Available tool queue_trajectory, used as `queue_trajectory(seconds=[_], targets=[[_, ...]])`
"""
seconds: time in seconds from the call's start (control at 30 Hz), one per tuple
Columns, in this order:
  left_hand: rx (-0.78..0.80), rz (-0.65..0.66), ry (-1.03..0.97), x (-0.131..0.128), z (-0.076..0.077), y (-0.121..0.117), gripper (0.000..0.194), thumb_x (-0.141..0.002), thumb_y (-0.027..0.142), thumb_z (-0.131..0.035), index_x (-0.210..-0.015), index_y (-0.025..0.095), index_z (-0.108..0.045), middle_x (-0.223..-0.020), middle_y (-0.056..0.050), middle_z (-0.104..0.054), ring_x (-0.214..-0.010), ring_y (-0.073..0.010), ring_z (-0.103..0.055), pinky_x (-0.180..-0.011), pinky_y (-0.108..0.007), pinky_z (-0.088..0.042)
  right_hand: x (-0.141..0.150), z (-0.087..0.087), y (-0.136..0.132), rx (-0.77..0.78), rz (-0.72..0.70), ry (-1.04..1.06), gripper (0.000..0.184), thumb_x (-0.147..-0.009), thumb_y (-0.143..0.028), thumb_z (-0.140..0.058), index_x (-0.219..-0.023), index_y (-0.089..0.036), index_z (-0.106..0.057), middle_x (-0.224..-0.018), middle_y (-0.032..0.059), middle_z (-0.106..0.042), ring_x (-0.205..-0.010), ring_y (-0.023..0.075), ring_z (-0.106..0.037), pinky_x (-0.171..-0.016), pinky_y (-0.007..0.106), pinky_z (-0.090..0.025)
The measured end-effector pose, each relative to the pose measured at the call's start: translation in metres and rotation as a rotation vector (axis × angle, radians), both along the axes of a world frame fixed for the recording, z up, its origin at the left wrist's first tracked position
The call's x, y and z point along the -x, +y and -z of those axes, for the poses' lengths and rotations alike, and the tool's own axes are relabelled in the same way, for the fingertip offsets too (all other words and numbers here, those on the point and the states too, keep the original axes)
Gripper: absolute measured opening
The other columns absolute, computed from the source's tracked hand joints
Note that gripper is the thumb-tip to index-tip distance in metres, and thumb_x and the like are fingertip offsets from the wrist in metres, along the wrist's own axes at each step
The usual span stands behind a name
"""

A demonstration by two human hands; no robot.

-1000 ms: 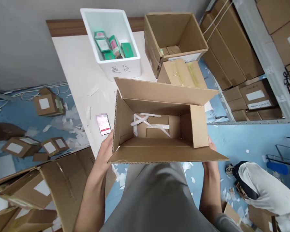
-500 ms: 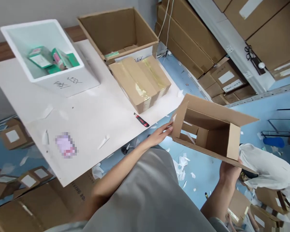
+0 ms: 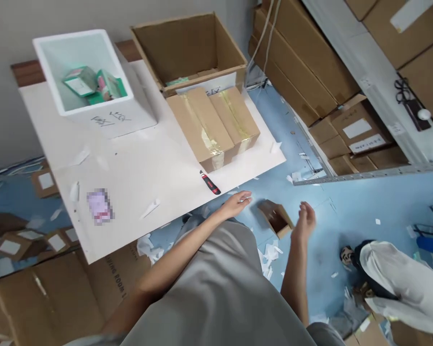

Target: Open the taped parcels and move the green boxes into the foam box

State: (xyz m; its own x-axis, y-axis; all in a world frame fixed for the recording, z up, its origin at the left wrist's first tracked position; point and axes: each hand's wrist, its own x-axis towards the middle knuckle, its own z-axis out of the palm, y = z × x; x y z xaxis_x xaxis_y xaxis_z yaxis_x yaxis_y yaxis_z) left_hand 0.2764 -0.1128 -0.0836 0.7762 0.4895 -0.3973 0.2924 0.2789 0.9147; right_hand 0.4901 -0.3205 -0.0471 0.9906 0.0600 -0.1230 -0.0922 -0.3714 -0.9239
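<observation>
An open cardboard box (image 3: 275,218) is below and between my hands, seen small against the blue floor. Neither hand touches it, and I cannot tell whether it rests on the floor or is in the air. My left hand (image 3: 237,203) is near the table's front edge, empty, its fingers stretched toward the right. To the right of the box, my right hand (image 3: 304,220) is raised, empty, with loosely bent fingers. A red and black utility knife (image 3: 210,182) lies on the white table (image 3: 130,178), just beyond my left hand.
A white foam box (image 3: 137,108) with green packs and a large open carton (image 3: 187,48) stand at the back. Taped cardboard boxes (image 3: 202,129) sit before the carton. Paper scraps (image 3: 271,254) litter the floor. Another person (image 3: 400,278) bends at the right; loaded shelves (image 3: 350,120) stand beyond.
Both hands have let go of the cardboard box, which has dropped away below them. My right hand has moved left and up. The view has shifted slightly; the knife still lies on the table.
</observation>
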Motion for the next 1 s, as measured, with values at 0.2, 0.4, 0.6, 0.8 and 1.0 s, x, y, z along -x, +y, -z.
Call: queue_trajectory(seconds=[0.2, 0.4, 0.6, 0.8, 1.0], targets=[[-0.04, -0.492, 0.087, 0.048, -0.004, 0.044, 0.051, -0.101, 0.043, -0.077, -0.144, 0.017, -0.076, -0.161, -0.021, -0.073, -0.138, -0.0362, -0.077, -0.127, -0.055, -0.057, 0.04, 0.029, 0.208, -0.138, -0.704, 0.151, 0.067, -0.088, -0.068, -0.077, -0.133, -0.019, -0.076, -0.15, 0.0212, -0.077, -0.139, 0.0322, -0.072, -0.126, 0.054, -0.055], [-0.05, -0.81, 0.096, 0.101, 0.002, 0.075, 0.061, -0.101, 0.036, -0.076, -0.158, 0.015, -0.068, -0.171, -0.023, -0.064, -0.145, -0.0344, -0.072, -0.131, -0.053, -0.053, 0.068, 0.043, 0.331, -0.007, -0.909, 0.077, 0.09, -0.09, -0.063, -0.083, -0.161, -0.013, -0.06, -0.173, 0.0263, -0.058, -0.163, 0.0348, -0.052, -0.133, 0.052, -0.048], [-0.119, -0.899, 0.091, 0.133, 0.011, 0.112, 0.082, -0.097, 0.032, -0.081, -0.173, 0.018, -0.055, -0.188, -0.023, -0.042, -0.153, -0.0359, -0.065, -0.13, -0.048, -0.054, 0.124, 0.044, 0.34, 0.059, -1.053, 0.042, 0.058, -0.096, -0.057, -0.071, -0.137, -0.016, -0.075, -0.138, 0.0196, -0.08, -0.127, 0.0326, -0.073, -0.121, 0.049, -0.057], [-0.167, -0.945, 0.118, 0.202, 0.021, 0.152, 0.082, -0.093, 0.025, -0.075, -0.172, 0.021, -0.054, -0.175, -0.022, -0.054, -0.11, -0.0227, -0.076, -0.109, -0.045, -0.064, 0.211, 0.036, 0.326, 0.19, -1.056, -0.003, 0.052, -0.099, -0.05, -0.065, -0.14, -0.019, -0.072, -0.141, 0.0188, -0.073, -0.118, 0.0319, -0.074, -0.114, 0.047, -0.059], [-0.296, -0.836, 0.172, 0.284, 0.023, 0.192, 0.073, -0.081, 0.015, -0.071, -0.155, 0.021, -0.068, -0.153, -0.016, -0.063, -0.111, -0.0247, -0.073, -0.11, -0.045, -0.064, 0.299, 0.037, 0.317, 0.165, -1.118, 0.024, 0.06, -0.099, -0.048, -0.07, -0.148, -0.017, -0.06, -0.142, 0.0233, -0.067, -0.15, 0.0414, -0.056, -0.125, 0.057, -0.053]])
